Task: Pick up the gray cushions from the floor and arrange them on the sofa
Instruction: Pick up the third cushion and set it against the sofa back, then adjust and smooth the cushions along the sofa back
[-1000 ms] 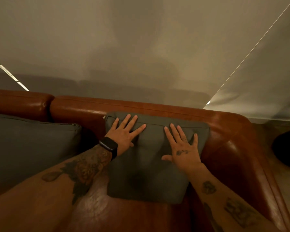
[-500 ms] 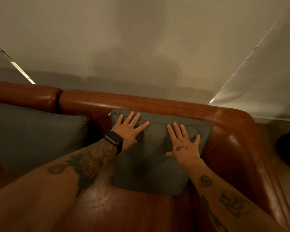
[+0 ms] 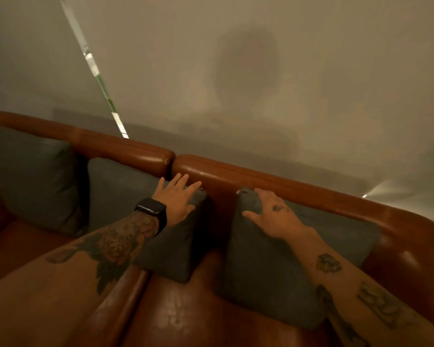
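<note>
Three gray cushions lean against the backrest of a brown leather sofa (image 3: 273,181). The right cushion (image 3: 273,266) stands in the sofa's right corner, and my right hand (image 3: 273,216) rests flat on its upper left corner, fingers spread. The middle cushion (image 3: 125,196) stands left of it with a gap between them; my left hand (image 3: 177,199), with a black watch on the wrist, lies open on its upper right corner. The left cushion (image 3: 33,179) stands at the far left. Neither hand grips anything.
A pale wall or blind (image 3: 236,71) rises right behind the backrest, with a bright slit (image 3: 98,78) at the left. The sofa's right armrest (image 3: 416,251) curves round the right cushion. Bare leather seat (image 3: 198,309) lies in front of the cushions.
My left hand has moved off the right cushion onto the middle cushion's top corner. My right hand slid to the right cushion's upper left corner. The view has swung left, showing a third cushion.
</note>
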The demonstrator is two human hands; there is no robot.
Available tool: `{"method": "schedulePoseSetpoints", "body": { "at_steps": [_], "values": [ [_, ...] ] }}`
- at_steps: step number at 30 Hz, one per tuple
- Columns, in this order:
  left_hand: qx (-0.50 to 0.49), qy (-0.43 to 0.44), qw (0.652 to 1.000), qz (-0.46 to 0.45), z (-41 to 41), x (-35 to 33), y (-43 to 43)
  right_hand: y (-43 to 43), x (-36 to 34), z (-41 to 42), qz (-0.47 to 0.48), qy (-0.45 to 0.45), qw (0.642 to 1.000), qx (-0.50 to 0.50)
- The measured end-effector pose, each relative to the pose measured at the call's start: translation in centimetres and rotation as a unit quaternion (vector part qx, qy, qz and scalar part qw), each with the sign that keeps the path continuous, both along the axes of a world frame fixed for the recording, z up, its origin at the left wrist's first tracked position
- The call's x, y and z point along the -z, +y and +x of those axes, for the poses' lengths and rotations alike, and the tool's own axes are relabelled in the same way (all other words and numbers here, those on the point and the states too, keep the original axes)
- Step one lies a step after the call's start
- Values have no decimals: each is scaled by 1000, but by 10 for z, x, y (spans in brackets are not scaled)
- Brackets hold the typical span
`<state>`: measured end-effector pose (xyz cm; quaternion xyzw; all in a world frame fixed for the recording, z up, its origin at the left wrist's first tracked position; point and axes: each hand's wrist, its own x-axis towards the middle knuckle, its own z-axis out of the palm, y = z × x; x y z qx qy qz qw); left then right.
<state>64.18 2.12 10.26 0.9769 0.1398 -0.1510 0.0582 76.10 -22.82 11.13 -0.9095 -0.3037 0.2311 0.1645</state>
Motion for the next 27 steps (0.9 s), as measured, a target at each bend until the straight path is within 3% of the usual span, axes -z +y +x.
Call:
{"method": "schedulePoseSetpoints", "body": {
  "at_steps": [7, 12, 15, 18, 22, 27],
  "values": [
    [-74, 2, 997, 7, -71, 16, 147, 122, 8, -51, 21, 94, 995, 26],
    [-66, 11, 997, -28, -90, 39, 241, 178, 42, -80, -4, 148, 977, 154],
    [-22, 15, 999, -38, -89, 53, 278, 204, 65, -93, 44, 188, 941, 278],
    [50, 42, 996, -60, -78, 60, 296, 224, 81, -101, 128, 227, 880, 398],
    [85, 79, 991, -64, -69, 67, 302, 236, 91, -100, 202, 230, 812, 497],
    [104, 110, 987, -49, -73, 82, 308, 237, 97, -80, 226, 204, 793, 528]
  ]
}}
